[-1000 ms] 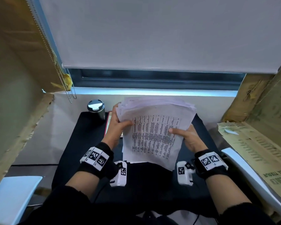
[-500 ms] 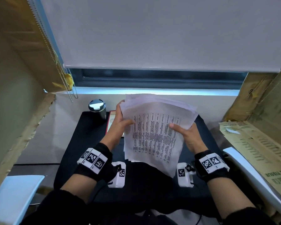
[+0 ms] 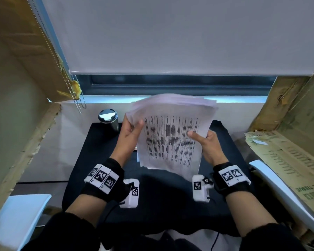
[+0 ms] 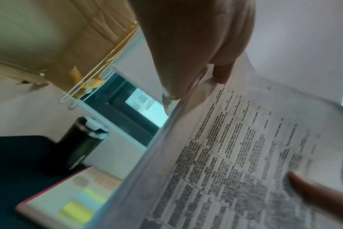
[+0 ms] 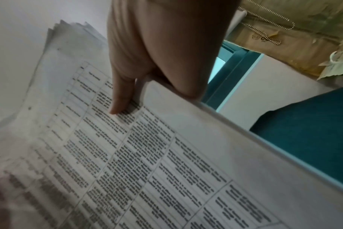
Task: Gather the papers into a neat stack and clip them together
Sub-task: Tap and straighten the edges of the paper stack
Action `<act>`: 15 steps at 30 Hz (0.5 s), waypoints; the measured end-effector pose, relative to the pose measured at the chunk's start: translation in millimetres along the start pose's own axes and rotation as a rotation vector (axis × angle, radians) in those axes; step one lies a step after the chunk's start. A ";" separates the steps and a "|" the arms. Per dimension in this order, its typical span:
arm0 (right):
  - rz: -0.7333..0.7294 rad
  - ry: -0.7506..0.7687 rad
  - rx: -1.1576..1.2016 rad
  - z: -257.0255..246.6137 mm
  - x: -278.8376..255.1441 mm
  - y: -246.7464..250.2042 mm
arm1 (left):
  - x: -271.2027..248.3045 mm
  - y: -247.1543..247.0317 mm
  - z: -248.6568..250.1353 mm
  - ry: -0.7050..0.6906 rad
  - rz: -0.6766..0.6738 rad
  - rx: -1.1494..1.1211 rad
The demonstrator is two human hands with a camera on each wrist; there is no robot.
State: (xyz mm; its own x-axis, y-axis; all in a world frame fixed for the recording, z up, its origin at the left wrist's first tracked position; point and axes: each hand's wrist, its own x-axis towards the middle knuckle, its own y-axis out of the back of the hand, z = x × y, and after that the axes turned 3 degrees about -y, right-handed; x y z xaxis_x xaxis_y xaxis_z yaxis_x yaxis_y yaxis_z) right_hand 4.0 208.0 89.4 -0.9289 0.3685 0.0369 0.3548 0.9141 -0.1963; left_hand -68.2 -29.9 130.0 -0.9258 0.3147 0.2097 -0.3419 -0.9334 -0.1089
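Observation:
A sheaf of printed papers point(image 3: 172, 134) stands nearly upright above the black mat point(image 3: 91, 153), its top edges fanned and uneven. My left hand point(image 3: 132, 129) grips its left edge, thumb on the front sheet. My right hand point(image 3: 205, 142) grips the right edge, thumb point(image 5: 119, 96) pressed on the printed table. The left wrist view shows the same papers point(image 4: 245, 155) edge-on under my left thumb point(image 4: 221, 74). No clip is in view.
A black tumbler point(image 3: 109, 119) with a steel lid stands at the mat's far left corner. A red-edged pad with yellow sticky notes point(image 4: 76, 195) lies on the mat behind the papers. Cardboard boxes point(image 3: 288, 151) flank both sides. A chair arm point(image 3: 272, 180) is at right.
The sheaf has been lifted and tipped more upright, its lower edge rising off the mat. Both hands kept their hold and moved up with it.

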 end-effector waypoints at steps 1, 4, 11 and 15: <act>-0.009 0.011 0.010 -3.1 -0.4 2.1 | -0.3 -1.4 4.7 -0.025 -0.006 -0.012; -0.017 0.010 -0.005 2.3 -2.0 8.2 | -0.1 -0.4 0.0 0.063 -0.008 -0.022; -0.056 -0.164 -0.053 35.0 -4.4 6.8 | -7.2 2.6 -14.2 0.162 -0.027 -0.052; -0.026 -0.103 -0.040 28.3 -5.5 -7.8 | -5.8 11.1 -17.2 0.194 -0.004 -0.024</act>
State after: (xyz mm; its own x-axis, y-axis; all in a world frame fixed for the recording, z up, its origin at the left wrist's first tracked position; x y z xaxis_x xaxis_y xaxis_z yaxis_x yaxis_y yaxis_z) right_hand 3.3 194.0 63.0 -0.9432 0.3267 -0.0601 0.3322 0.9301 -0.1568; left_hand -69.3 -39.0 110.8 -0.9374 0.3477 0.0188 -0.3470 -0.9285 -0.1324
